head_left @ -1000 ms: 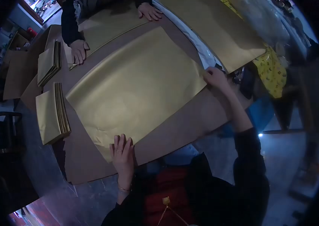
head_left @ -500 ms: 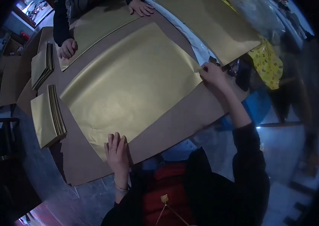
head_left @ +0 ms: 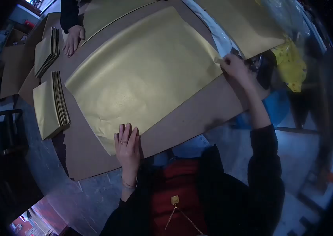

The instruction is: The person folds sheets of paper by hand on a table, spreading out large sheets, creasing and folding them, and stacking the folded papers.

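Gold paper (head_left: 142, 74) lies ahead on the table (head_left: 190, 116), its near long edge slanting from the left hand (head_left: 128, 147), laid flat and outstretched at one corner, away to the right hand (head_left: 235, 67), pinching the other.

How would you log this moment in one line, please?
left hand: resting on gold sheet; right hand: pinching its corner; gold stacks: at left
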Motion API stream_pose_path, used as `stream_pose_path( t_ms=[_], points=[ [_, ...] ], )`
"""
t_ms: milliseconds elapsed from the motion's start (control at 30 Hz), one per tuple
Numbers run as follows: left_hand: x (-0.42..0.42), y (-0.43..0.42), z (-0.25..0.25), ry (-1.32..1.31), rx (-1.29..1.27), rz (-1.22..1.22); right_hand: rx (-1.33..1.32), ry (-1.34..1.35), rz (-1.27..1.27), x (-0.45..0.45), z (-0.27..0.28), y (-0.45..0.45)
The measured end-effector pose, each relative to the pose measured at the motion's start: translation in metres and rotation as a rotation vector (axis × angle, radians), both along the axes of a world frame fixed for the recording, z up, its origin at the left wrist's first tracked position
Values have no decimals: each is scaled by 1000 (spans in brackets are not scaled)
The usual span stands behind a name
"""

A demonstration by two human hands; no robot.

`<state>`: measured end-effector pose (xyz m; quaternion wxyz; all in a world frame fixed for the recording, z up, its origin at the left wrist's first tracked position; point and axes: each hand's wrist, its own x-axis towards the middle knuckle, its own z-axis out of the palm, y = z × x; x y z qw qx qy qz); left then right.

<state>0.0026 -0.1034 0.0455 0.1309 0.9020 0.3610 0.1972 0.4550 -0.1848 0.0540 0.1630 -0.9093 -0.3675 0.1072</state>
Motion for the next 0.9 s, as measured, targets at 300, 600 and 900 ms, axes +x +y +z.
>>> stream_pose_path(
  t_ms=[300, 600, 900],
  points=[
    [0, 3, 0, 2, -34, 32, -18, -11, 28, -4, 5, 1],
    [3, 1, 3, -13, -20, 50, -11, -55, 68, 0, 4, 0],
    [-7, 1, 13, -95, -14, 115, -37, 7, -5, 7, -1, -2]
  ],
)
